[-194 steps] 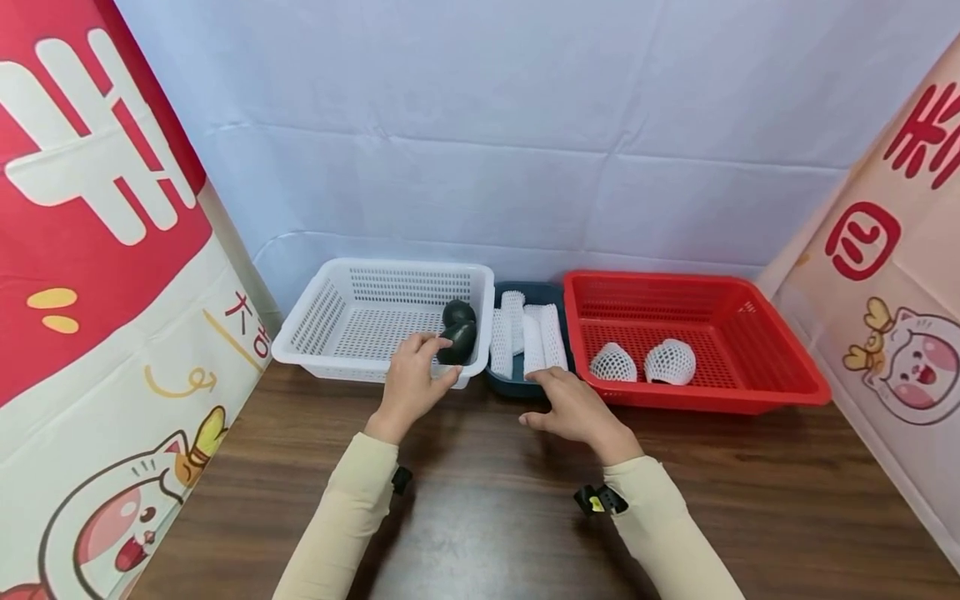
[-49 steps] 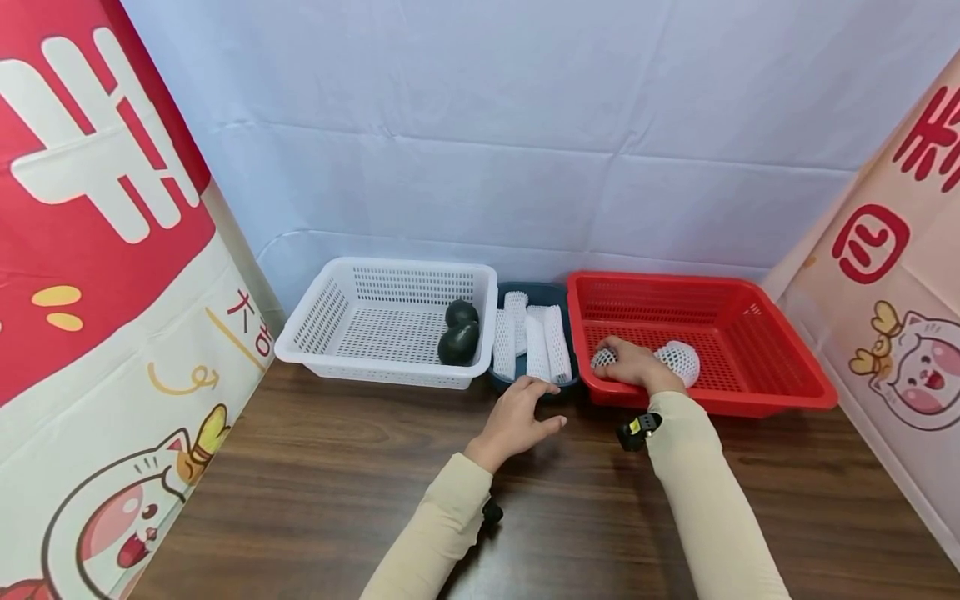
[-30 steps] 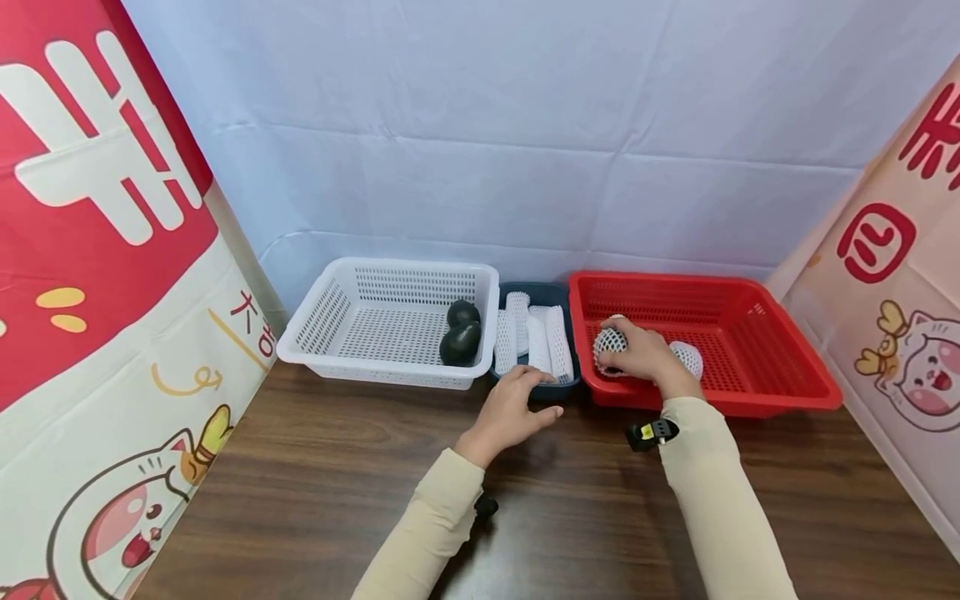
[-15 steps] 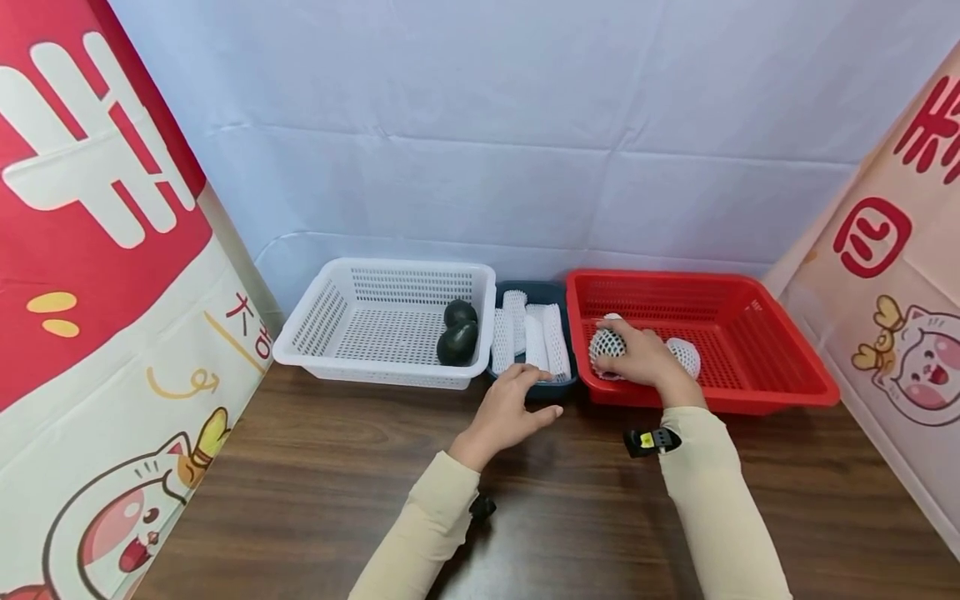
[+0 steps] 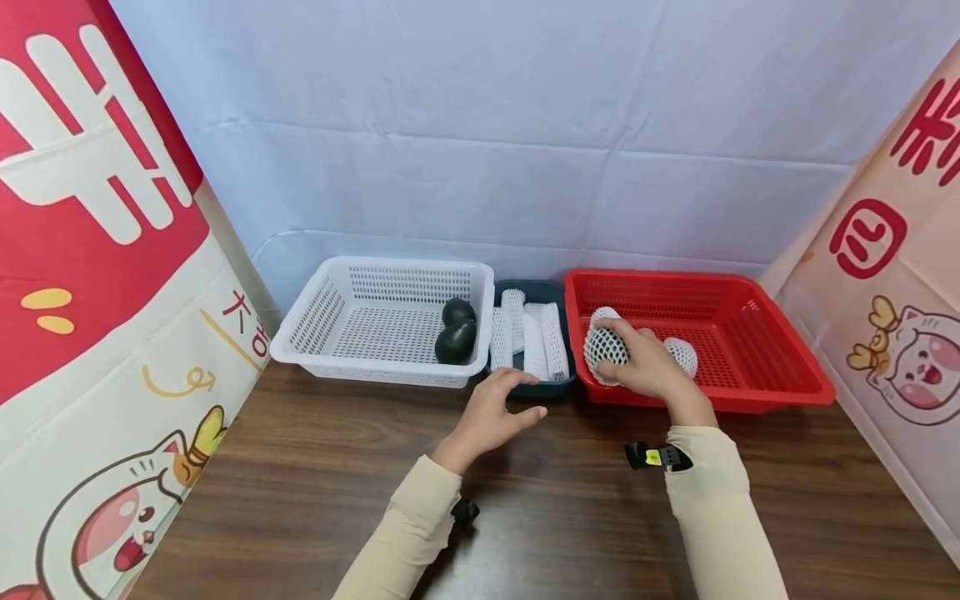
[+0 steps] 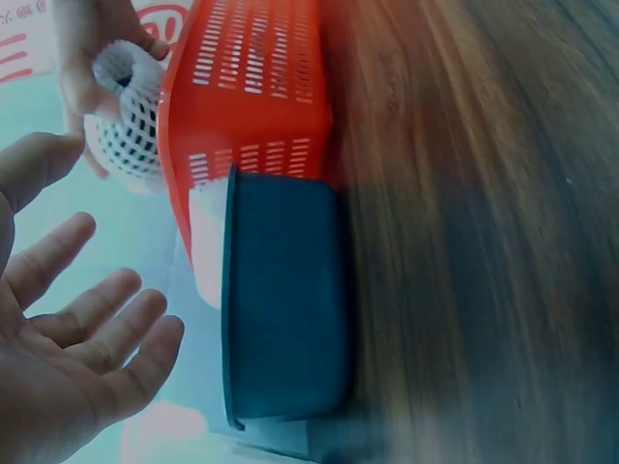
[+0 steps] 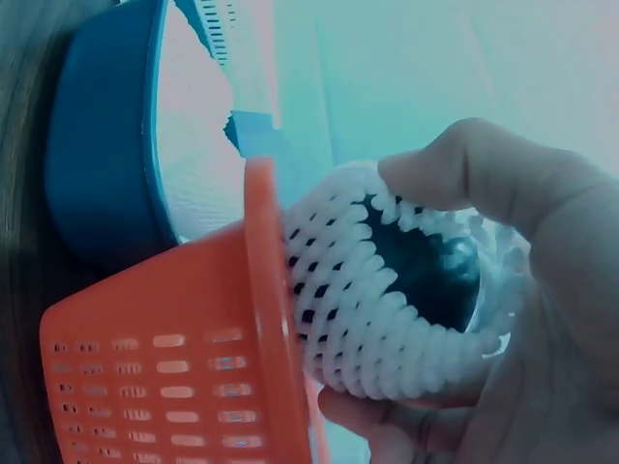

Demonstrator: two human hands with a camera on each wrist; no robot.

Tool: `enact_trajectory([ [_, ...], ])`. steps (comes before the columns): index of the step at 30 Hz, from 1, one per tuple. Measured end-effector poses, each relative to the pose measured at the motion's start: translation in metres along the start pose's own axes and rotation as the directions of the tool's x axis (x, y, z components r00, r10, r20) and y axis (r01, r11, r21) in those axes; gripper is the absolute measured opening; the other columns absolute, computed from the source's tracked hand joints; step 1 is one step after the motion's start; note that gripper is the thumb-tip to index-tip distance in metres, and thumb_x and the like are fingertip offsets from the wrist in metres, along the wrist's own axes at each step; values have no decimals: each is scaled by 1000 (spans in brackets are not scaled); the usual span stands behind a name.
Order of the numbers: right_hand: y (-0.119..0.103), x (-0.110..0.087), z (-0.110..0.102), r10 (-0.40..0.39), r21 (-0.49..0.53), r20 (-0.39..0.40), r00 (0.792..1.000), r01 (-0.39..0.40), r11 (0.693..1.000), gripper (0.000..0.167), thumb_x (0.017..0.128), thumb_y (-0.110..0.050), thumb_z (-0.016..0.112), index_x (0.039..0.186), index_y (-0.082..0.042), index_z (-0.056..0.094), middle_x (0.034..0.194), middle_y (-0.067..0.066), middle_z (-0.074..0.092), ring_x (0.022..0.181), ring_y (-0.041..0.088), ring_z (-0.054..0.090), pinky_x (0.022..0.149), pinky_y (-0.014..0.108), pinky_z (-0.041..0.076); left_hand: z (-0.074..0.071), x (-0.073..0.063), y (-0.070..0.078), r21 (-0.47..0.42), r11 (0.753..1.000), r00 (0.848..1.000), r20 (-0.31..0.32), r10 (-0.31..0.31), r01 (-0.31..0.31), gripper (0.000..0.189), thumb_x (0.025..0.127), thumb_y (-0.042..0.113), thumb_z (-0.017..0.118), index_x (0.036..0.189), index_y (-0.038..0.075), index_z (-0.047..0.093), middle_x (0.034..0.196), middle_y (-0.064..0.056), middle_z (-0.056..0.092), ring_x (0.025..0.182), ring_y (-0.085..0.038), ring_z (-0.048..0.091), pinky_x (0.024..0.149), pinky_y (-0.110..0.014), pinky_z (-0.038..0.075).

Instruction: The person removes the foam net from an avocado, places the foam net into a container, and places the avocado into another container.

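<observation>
My right hand (image 5: 647,363) grips an avocado in a white foam net sleeve (image 5: 606,346), over the left front corner of the red basket (image 5: 780,350). In the right wrist view the dark avocado (image 7: 426,271) shows through the sleeve's open end, with my thumb on the net. My left hand (image 5: 487,417) is held in front of the dark blue bin (image 5: 553,388), fingers spread and holding nothing. Another sleeved avocado (image 5: 682,357) lies in the red basket, partly behind my right hand.
Several flat white foam net sleeves (image 5: 534,346) lie in the blue bin. To its left, a white basket (image 5: 382,372) has two bare avocados (image 5: 456,342) at its right end. A pale cloth (image 5: 450,167) hangs behind the containers on the wooden table (image 5: 315,467).
My left hand has gone from the avocados in the white basket to the front of the blue bin. My right hand has reached into the red basket and raised a sleeved avocado toward its left rim.
</observation>
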State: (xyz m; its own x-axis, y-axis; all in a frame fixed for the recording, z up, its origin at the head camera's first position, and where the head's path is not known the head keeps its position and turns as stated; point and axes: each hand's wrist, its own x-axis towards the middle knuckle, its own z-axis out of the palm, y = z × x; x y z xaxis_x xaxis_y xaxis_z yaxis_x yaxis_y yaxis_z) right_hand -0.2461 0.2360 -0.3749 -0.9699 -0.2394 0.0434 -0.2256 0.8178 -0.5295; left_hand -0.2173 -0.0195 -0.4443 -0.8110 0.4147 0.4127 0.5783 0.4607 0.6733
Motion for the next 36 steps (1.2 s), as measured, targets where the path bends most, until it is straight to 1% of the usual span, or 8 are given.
enact_trajectory([
  [7, -1, -7, 2, -65, 27, -20, 998, 65, 998, 65, 77, -17, 70, 136, -18, 42, 113, 18, 48, 103, 32, 40, 72, 50, 47, -2, -5, -5, 17, 999, 999, 8, -38, 37, 38, 79, 27, 74, 113, 13, 64, 115, 0, 57, 108, -12, 51, 88, -29, 42],
  [12, 1, -13, 3, -88, 69, -20, 996, 89, 994, 70, 74, -16, 74, 136, -20, 42, 115, 16, 46, 104, 32, 41, 71, 47, 49, -3, -8, -4, 31, 999, 1000, 15, -26, 26, 38, 79, 28, 75, 113, 13, 64, 114, -1, 57, 106, -12, 52, 88, -29, 42],
  [16, 1, -17, 5, -121, 109, -16, 993, 122, 987, 71, 74, -16, 75, 137, -21, 42, 118, 16, 45, 105, 32, 41, 72, 48, 49, -6, -9, -3, 32, 999, 1000, 15, -20, 19, 38, 79, 27, 75, 112, 13, 64, 113, 0, 57, 105, -12, 52, 86, -28, 43],
  [20, 0, -21, 7, -184, 131, -33, 982, 187, 974, 68, 75, -13, 73, 136, -21, 44, 118, 14, 47, 104, 30, 42, 73, 49, 48, -10, -11, -5, 34, 999, 1000, 11, -9, 9, 37, 80, 27, 74, 112, 13, 64, 114, -1, 57, 106, -12, 51, 86, -29, 43],
  [26, 1, -25, 12, -268, 215, -52, 962, 273, 938, 65, 77, -7, 70, 136, -19, 44, 119, 12, 49, 101, 27, 46, 74, 44, 46, -15, -13, -10, 46, 999, 1000, 1, -19, 19, 39, 79, 27, 74, 113, 10, 64, 115, -1, 58, 107, -13, 51, 87, -32, 43],
  [30, -1, -28, 14, -265, 312, -27, 964, 260, 914, 66, 78, -5, 68, 137, -21, 42, 123, 11, 48, 101, 28, 47, 75, 43, 46, -17, -13, -12, 46, 999, 1000, 8, -18, 17, 40, 79, 27, 75, 113, 9, 64, 116, -2, 57, 108, -15, 51, 88, -33, 43],
  [34, -3, -31, 16, -231, 417, 37, 972, 196, 888, 68, 78, -8, 68, 137, -24, 40, 125, 12, 45, 104, 32, 45, 73, 40, 48, -19, -14, -13, 47, 999, 1000, 7, -7, 6, 40, 78, 24, 76, 113, 10, 64, 115, -2, 58, 108, -15, 52, 88, -33, 43],
  [36, -4, -31, 17, -227, 450, 49, 973, 181, 874, 68, 77, -10, 69, 137, -25, 40, 126, 12, 44, 105, 33, 43, 73, 40, 49, -19, -13, -14, 48, 999, 1000, 3, 4, -4, 40, 77, 23, 77, 113, 10, 63, 114, -2, 59, 106, -15, 53, 87, -33, 43],
])
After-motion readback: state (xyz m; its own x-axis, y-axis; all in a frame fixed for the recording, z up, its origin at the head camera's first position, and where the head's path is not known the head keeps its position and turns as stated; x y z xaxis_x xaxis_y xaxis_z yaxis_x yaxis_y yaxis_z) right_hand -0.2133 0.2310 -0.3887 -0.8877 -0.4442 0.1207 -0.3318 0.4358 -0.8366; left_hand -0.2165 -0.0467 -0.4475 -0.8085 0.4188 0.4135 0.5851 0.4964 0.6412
